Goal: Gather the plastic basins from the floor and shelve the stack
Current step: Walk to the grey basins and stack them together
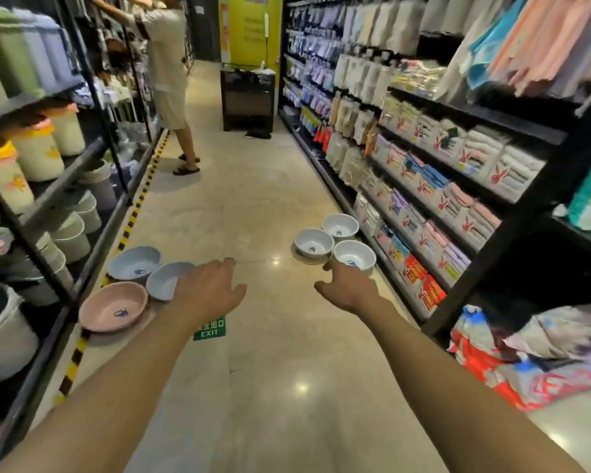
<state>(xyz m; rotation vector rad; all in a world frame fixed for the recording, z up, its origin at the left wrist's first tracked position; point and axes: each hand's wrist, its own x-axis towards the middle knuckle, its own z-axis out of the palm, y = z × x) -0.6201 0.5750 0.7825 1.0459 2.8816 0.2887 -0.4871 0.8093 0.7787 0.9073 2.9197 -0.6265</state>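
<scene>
Head view looks down a shop aisle, with both bare arms stretched out over the shiny floor (270, 206). Six plastic basins sit on that floor in two groups. By the rack on the left side are a pink basin (114, 307) and two pale blue basins, one nearer the rack (133, 262) and one just beside the left hand (166, 279). By the towel shelves (458, 186) on the right side are three smaller white basins close together: a far one (340, 226), a middle one (314, 243) and a near one (354, 255). The left hand (209, 290) is empty, with its fingers spread apart. The right hand (347, 288) is empty too, fingers loosely apart, and its fingertips look very close to the near white basin; I cannot tell if they touch it. So the gathering step looks only just begun, since no basin is lifted or stacked yet. Next, I think each hand has to drop lower, grip a basin by its rim, and set one inside another. Pink and blue basins are wider than the white ones, so the wide ones should go at the bottom. Another person (168, 63) is busy at the rack farther up the aisle.
</scene>
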